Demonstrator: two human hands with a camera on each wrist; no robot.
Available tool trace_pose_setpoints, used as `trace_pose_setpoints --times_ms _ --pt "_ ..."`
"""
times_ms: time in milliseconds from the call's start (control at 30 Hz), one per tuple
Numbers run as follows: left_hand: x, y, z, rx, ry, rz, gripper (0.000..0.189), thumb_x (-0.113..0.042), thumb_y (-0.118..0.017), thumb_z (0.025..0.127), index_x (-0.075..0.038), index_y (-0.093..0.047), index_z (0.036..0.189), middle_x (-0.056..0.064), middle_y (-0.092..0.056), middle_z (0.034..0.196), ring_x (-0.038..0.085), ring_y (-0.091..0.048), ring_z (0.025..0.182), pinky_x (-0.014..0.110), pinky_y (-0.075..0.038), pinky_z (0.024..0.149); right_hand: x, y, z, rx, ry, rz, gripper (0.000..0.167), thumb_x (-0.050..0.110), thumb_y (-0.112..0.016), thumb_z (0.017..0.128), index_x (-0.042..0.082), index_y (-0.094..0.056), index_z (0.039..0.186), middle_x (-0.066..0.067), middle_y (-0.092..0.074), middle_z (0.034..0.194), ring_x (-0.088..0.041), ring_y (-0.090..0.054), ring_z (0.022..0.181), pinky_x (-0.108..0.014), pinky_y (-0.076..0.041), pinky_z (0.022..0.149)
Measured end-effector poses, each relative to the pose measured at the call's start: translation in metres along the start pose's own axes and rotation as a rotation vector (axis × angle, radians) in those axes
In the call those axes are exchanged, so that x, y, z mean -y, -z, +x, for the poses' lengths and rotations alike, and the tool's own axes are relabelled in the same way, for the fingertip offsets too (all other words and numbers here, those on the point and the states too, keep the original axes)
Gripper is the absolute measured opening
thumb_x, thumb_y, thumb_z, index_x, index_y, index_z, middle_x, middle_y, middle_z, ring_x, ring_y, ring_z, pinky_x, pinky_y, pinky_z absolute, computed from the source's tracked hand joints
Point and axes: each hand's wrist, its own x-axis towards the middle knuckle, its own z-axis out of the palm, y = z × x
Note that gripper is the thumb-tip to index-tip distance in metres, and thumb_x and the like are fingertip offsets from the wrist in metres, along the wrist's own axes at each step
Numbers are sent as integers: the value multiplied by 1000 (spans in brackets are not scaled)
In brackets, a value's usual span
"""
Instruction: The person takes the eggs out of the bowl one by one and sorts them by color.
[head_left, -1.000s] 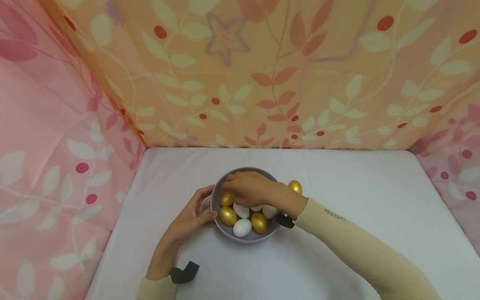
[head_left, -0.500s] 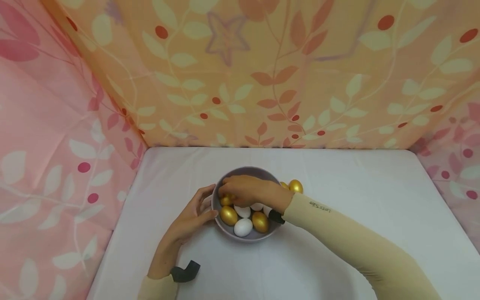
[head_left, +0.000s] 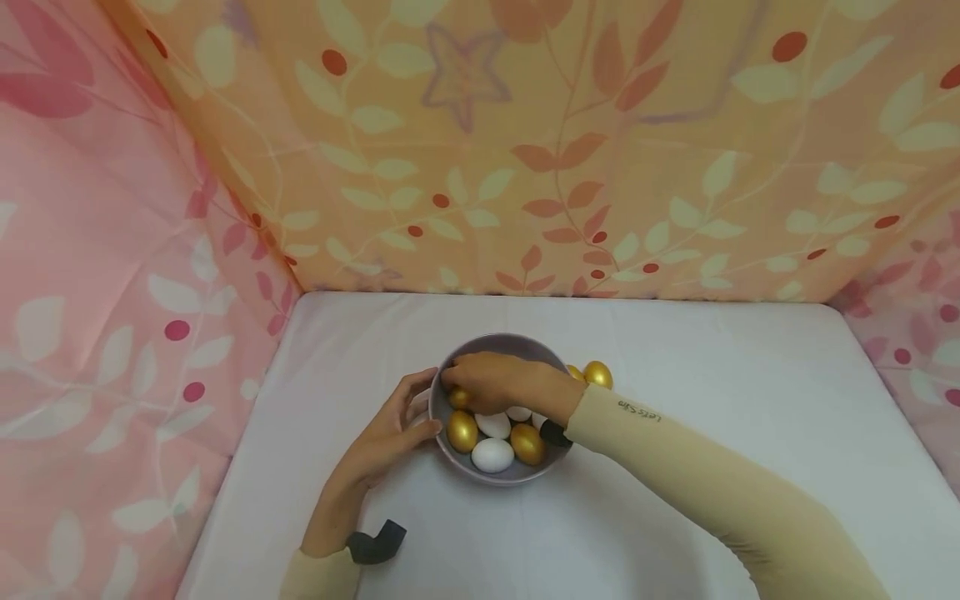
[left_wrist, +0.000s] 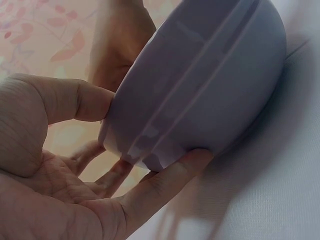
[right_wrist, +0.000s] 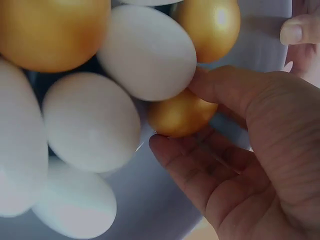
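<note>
Your left hand point(head_left: 386, 433) clasps a glossy, round lilac-grey bowl point(head_left: 517, 343) at lower centre of the head view, while your right hand point(head_left: 491, 383) pinches a shiny gold egg point(right_wrist: 180, 119) inside it, beside smooth white eggs point(right_wrist: 147, 52).

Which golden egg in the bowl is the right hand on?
The golden egg farthest back, between the right hand's thumb and fingers; two other golden eggs lie nearer.

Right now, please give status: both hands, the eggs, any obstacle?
Left hand grips bowl. Right hand inside, pinching a gold egg. White egg close beside it, perhaps in the way.
</note>
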Motion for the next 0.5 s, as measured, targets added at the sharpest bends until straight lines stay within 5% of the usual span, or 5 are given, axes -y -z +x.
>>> trace_pose_setpoints --times_ms 500 --pt "3 0 2 -5 -18 15 77 -1 -66 98 -17 -28 163 12 -16 177 50 -24 160 42 -56 105 -18 11 -28 -149 22 76 29 14 -71 96 15 -69 125 -5 -66 117 -19 -62 100 -36 -54 95"
